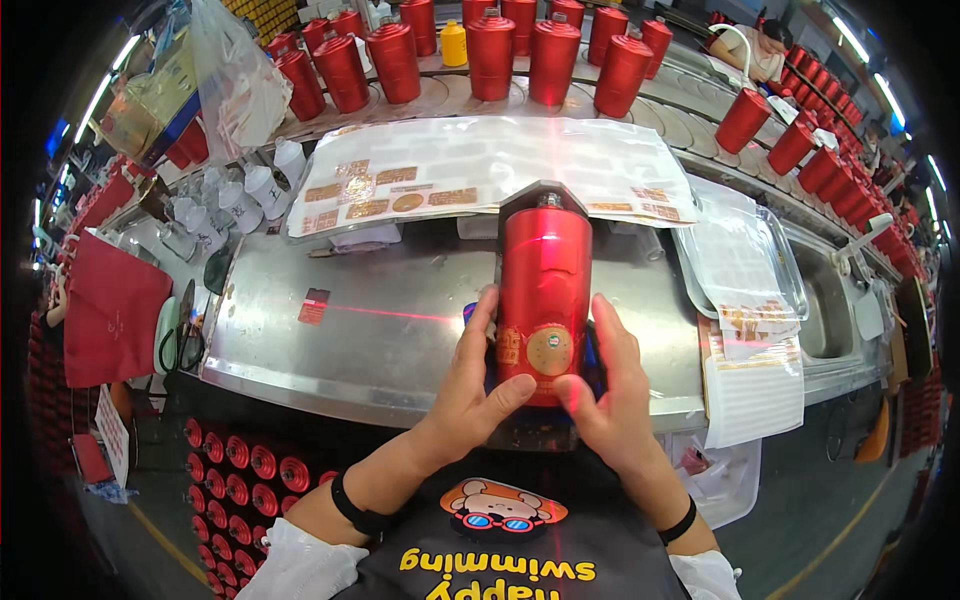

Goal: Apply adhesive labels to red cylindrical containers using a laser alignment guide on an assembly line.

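A glossy red bottle (545,265) lies tilted in a dark holder (553,190) in front of me, its neck pointing away. Near its lower end are a round gold decal (549,350) and a smaller gold decal (509,348). Red laser lines cross the bottle. My left hand (474,375) is closed against its left side, thumb at the bottom edge. On the right side my right hand (617,395) grips it too, thumb by the round decal. The fingers' undersides are hidden.
Decal sheets (480,165) lie behind the holder on the metal bench (400,345). More sheets in a tray (735,240) stand right, beside a sink (825,310). Several red bottles (492,60) line a conveyor at the back. Small bottles (240,205) and scissors (187,340) sit left.
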A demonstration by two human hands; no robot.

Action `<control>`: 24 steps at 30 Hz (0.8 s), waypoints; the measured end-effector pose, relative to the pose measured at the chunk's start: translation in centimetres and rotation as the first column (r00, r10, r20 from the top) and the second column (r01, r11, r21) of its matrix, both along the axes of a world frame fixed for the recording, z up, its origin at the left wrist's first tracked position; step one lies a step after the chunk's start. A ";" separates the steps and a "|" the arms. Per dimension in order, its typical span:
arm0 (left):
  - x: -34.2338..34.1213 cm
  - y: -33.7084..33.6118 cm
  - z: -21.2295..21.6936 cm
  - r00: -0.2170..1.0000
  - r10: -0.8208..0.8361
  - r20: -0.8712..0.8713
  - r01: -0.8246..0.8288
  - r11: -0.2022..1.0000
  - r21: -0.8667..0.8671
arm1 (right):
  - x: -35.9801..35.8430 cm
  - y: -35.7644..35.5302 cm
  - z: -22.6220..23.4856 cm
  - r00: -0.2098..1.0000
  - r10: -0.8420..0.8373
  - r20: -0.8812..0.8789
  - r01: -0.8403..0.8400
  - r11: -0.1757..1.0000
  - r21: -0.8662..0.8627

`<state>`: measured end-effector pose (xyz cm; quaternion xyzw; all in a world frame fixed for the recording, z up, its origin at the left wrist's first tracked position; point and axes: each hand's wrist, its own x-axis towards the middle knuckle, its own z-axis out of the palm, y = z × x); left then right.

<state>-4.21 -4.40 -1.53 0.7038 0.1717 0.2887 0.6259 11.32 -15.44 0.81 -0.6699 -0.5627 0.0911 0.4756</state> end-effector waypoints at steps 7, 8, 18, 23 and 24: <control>-0.4 -0.1 -0.1 1.000 -0.020 0.005 0.020 1.000 -0.013 | 0.4 -0.1 -1.0 0.986 0.046 -0.159 -0.064 0.992 -0.112; -0.4 -0.1 0.0 0.999 -0.027 0.025 0.028 0.999 -0.034 | 0.6 -0.1 -1.2 0.980 0.069 -0.186 -0.088 0.991 -0.099; -2.1 0.4 -0.9 0.978 0.188 0.088 -0.199 0.731 0.653 | 1.8 -1.3 -1.9 0.798 0.176 -0.576 -0.177 0.983 0.055; -0.8 0.7 0.8 0.988 0.127 0.088 -0.107 0.145 0.984 | 1.5 -1.6 -1.8 0.659 0.176 -0.732 -0.128 0.984 0.121; -0.4 1.0 1.4 0.996 0.062 0.058 -0.063 0.077 0.995 | 1.5 -1.7 -1.9 0.658 0.174 -0.732 -0.124 0.985 0.122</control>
